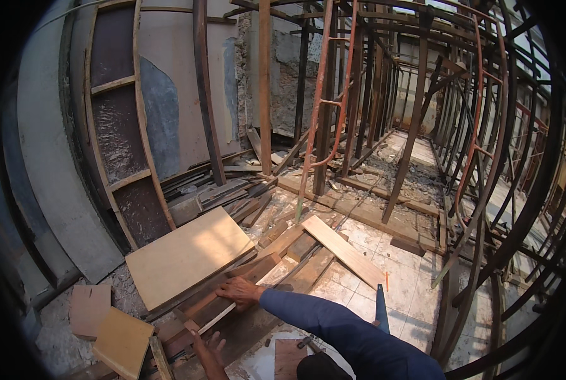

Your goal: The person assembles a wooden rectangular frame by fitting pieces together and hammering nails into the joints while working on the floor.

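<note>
My right hand [244,292], its blue-sleeved arm reaching in from the lower right, is curled over a reddish-brown wooden plank [202,311]. Closer to me, my left hand [208,349] is at the plank's near end, fingers apart, one of them against the wood there. Whether its palm touches anything is hidden. Just beyond both hands lies a broad pale board [191,253], sunlit on its far part. Darker timbers [302,282] run alongside the plank under my right arm.
A pale plank [344,251] lies slanted on white tiles, near an orange pencil-like stick [387,281] and a blue saw-like blade [381,310]. A hammer [306,342] rests beside a brown panel. Yellowish board [123,342] at lower left. Red scaffold frame [324,101] and timber posts stand ahead.
</note>
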The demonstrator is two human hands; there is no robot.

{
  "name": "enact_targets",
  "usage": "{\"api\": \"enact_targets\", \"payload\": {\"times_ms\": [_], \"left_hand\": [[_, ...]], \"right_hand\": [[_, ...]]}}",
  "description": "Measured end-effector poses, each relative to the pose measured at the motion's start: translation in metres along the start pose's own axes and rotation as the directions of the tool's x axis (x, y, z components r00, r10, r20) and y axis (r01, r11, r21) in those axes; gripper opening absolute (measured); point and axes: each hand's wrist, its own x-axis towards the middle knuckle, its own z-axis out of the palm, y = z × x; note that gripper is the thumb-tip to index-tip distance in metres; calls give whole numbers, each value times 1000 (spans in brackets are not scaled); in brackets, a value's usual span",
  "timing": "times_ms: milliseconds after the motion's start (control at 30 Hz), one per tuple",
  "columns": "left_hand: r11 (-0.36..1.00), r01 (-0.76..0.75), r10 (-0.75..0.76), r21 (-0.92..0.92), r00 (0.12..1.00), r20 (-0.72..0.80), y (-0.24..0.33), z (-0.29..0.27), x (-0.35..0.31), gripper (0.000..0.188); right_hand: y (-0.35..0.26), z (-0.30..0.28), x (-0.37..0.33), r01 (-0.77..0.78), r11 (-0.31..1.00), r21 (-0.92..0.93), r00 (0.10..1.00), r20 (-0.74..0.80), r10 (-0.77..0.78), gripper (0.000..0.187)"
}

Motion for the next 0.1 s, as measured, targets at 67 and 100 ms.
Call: {"api": "enact_targets", "payload": {"times_ms": [67, 100], "left_hand": [[999, 9, -20, 48, 972, 234, 31, -4, -16, 71], [998, 10, -24, 56, 968, 248, 57, 8, -25, 71]], "right_hand": [[6, -66, 14, 22, 999, -38, 1000, 5, -22, 52], [6, -94, 21, 7, 999, -44, 1000, 1, -7, 52]]}}
